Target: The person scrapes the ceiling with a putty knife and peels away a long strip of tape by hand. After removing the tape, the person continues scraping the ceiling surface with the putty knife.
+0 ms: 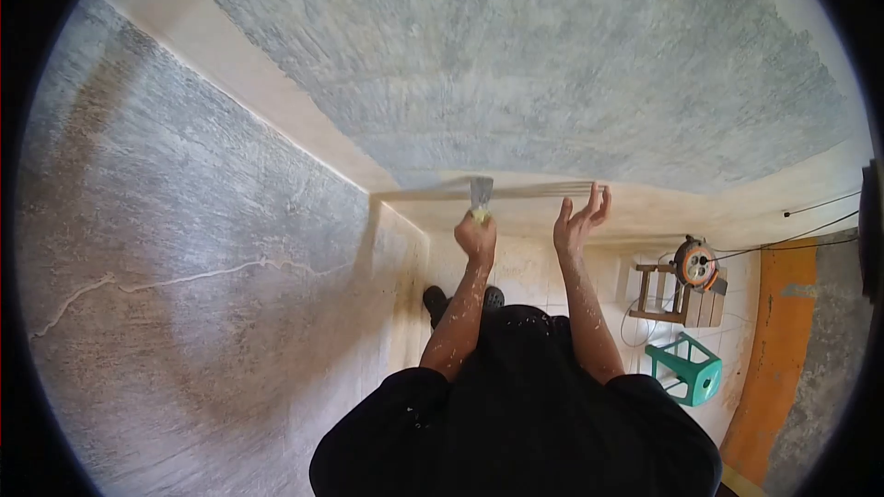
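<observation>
My left hand (475, 237) is closed around the yellowish handle of a paint scraper (481, 193). The scraper's flat metal blade points up toward the wall (516, 74), close to the lower border of its rough grey patch. To the right, my right hand (582, 218) is raised with its fingers spread and nothing in them. Its fingertips overlap the pale band just below the grey patch. White flakes speckle both forearms.
A cable reel (696, 264) rests on a small wooden stool (665, 299) at the right, beside a green plastic stool (686, 370). Dark cables (783, 245) run rightward from the reel. On the left, a grey wall (184, 221) carries a long pale crack line.
</observation>
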Available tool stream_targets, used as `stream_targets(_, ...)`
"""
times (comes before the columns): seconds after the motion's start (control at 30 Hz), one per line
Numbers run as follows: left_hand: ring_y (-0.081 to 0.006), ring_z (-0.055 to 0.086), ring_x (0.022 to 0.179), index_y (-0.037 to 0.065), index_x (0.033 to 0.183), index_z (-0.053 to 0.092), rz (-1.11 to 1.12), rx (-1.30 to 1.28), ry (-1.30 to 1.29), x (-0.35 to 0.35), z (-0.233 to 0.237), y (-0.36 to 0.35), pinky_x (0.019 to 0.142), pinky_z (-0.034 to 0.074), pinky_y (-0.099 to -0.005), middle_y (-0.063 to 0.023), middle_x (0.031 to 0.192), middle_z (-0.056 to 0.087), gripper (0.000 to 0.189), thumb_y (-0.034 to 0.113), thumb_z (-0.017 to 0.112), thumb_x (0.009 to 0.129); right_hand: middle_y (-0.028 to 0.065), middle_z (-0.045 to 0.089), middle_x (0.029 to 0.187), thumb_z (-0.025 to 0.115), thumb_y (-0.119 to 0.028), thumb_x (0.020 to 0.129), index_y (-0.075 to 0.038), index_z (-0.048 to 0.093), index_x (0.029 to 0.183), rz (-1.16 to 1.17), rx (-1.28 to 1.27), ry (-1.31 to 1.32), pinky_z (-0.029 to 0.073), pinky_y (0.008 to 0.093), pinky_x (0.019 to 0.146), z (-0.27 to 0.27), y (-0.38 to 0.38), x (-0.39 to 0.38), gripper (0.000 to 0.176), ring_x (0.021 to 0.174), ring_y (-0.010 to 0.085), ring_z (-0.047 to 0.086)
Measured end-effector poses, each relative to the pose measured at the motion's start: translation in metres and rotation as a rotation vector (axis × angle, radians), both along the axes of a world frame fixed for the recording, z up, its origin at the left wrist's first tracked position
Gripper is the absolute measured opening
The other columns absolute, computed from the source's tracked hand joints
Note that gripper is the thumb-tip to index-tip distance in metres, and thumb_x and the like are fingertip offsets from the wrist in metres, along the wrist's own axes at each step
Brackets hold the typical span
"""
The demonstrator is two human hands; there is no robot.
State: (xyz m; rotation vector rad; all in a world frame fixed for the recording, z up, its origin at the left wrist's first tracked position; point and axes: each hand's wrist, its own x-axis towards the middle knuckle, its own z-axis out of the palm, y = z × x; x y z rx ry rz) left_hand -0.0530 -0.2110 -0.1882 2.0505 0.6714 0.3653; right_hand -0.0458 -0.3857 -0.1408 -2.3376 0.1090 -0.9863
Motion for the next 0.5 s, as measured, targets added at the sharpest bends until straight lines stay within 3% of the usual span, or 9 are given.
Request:
stream_targets(0.03, -0.0371, 0.065, 0.065, 0.002, 0.072, 0.067, -0.019, -0.044, -0.047, 0.001, 0.011, -0.003, 0.060, 0.051, -0.0440, -0.0185, 0.067, 0.065, 0.015, 0.017, 0.067, 0.074, 0.0267, 0.013, 0.144, 0.058, -0.018, 0.092, -0.006, 0.022, 0.144, 0.008, 0.006, 0.012, 0.021, 0.0545, 0.105, 0.001, -0.001, 0.001, 0.065, 0.133, 0.0410, 0.016)
stream_targets(0.13, -0.0368, 0.066, 0.066, 0.002, 0.073, 0.067, 0.014, 0.124, 0.081, -0.027, -0.092, -0.004, 0.061, 0.051, -0.0449, -0.0185, 0.067, 0.065, 0.015, 0.018, 0.067, 0.073, 0.0277, 0.013, 0.143, 0.059, -0.015, 0.091, -0.005, 0.025, 0.143, 0.040, 0.043, -0.030, 0.021, 0.0544, 0.104, 0.007, 0.000, 0.006, 0.063, 0.132, 0.0407, 0.016)
stream_targets(0.27, -0.0383, 0.065, 0.069, 0.005, 0.080, 0.069, 0.021, 0.105, 0.263, -0.038, -0.050, -0.002, 0.063, 0.052, -0.0459, -0.0191, 0.069, 0.065, 0.018, 0.022, 0.067, 0.074, 0.0251, 0.014, 0.144, 0.054, -0.013, 0.093, -0.005, 0.023, 0.144, 0.021, -0.020, 0.005, 0.024, 0.0542, 0.106, 0.000, -0.007, 0.004, 0.060, 0.134, 0.0391, 0.017)
stream_targets(0.37, -0.0381, 0.065, 0.069, 0.006, 0.081, 0.070, 0.004, 0.200, 0.237, -0.031, -0.059, 0.003, 0.064, 0.052, -0.0460, -0.0184, 0.070, 0.066, 0.018, 0.023, 0.067, 0.075, 0.0252, 0.014, 0.144, 0.053, -0.011, 0.093, -0.005, 0.023, 0.143, 0.007, -0.026, 0.010, 0.025, 0.0541, 0.105, 0.004, -0.002, 0.001, 0.059, 0.134, 0.0391, 0.017)
stream_targets(0.5, -0.0377, 0.065, 0.067, 0.006, 0.079, 0.069, 0.019, 0.128, 0.169, -0.019, -0.042, 0.001, 0.062, 0.052, -0.0457, -0.0181, 0.069, 0.066, 0.017, 0.023, 0.067, 0.075, 0.0250, 0.015, 0.144, 0.052, -0.011, 0.093, -0.005, 0.023, 0.144, 0.021, 0.010, 0.007, 0.025, 0.0532, 0.106, 0.013, 0.004, 0.003, 0.059, 0.134, 0.0387, 0.017)
